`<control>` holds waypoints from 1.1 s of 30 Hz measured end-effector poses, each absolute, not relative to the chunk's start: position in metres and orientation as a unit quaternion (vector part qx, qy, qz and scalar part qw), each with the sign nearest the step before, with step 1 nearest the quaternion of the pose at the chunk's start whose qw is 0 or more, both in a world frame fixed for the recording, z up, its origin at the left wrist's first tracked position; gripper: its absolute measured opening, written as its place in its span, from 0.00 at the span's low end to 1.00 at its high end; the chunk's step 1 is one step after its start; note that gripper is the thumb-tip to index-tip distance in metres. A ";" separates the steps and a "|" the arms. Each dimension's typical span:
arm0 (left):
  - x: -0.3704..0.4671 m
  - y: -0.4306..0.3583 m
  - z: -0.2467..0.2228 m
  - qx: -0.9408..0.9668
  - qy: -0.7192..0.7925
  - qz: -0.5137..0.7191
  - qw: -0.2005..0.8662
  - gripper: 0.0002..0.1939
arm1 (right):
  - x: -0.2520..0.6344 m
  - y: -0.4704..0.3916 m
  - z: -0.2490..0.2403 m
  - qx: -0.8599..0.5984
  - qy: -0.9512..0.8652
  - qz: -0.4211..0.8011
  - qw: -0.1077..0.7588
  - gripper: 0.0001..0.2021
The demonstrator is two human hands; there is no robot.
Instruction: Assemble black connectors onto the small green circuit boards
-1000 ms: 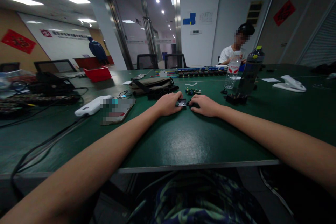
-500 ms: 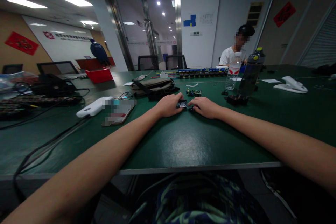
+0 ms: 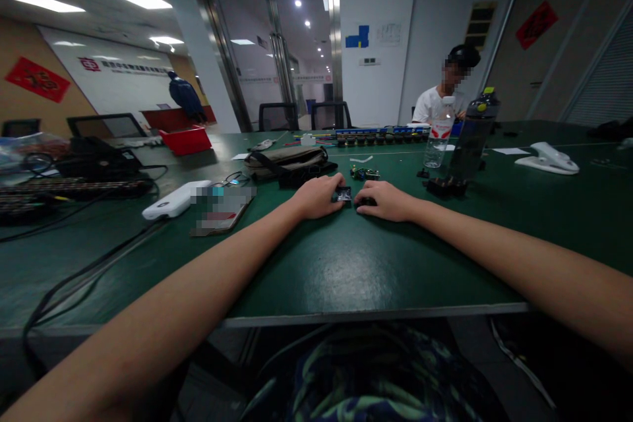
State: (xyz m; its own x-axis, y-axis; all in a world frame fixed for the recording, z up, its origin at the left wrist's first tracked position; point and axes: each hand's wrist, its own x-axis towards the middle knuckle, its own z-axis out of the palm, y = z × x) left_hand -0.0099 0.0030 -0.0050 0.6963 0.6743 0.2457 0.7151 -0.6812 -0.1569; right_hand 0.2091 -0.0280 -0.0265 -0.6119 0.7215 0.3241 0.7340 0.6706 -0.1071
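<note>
Head view: mid-frame, the left hand [image 3: 316, 197] pinches a small black casing [image 3: 345, 195]; the right hand [image 3: 390, 201] curls round a dark piece [image 3: 366, 201], its grip unclear. Above them, a green circuit board [image 3: 364, 173] lies separate, so the work looks partway, the parts not yet together

At the clock's centre, the left hand [image 3: 318, 198] and right hand [image 3: 388, 201], two in all (wearer's only), with one silvery part [image 3: 345, 194] and one black part [image 3: 366, 200]. One circuit board [image 3: 364, 173] at 1 o'clock. One clear bottle [image 3: 437, 145] and one dark bottle [image 3: 473, 138], two altogether, at 2. One bag [image 3: 287, 161] and one red bin [image 3: 186, 140] at 10. One phone [image 3: 222, 212] at 9.
</note>
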 end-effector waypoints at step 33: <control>-0.011 0.005 -0.006 -0.918 -0.371 -0.089 0.108 0.20 | 0.207 -0.028 -0.026 -0.434 -0.853 0.002 0.289 0.20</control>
State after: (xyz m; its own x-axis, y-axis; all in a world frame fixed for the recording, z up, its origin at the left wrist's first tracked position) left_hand -0.0108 0.0047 -0.0060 0.7094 0.6612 0.2441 0.6998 -0.7021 -0.1319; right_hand 0.2067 -0.0280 -0.0256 -0.4565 0.7419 0.4912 0.7400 0.6231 -0.2534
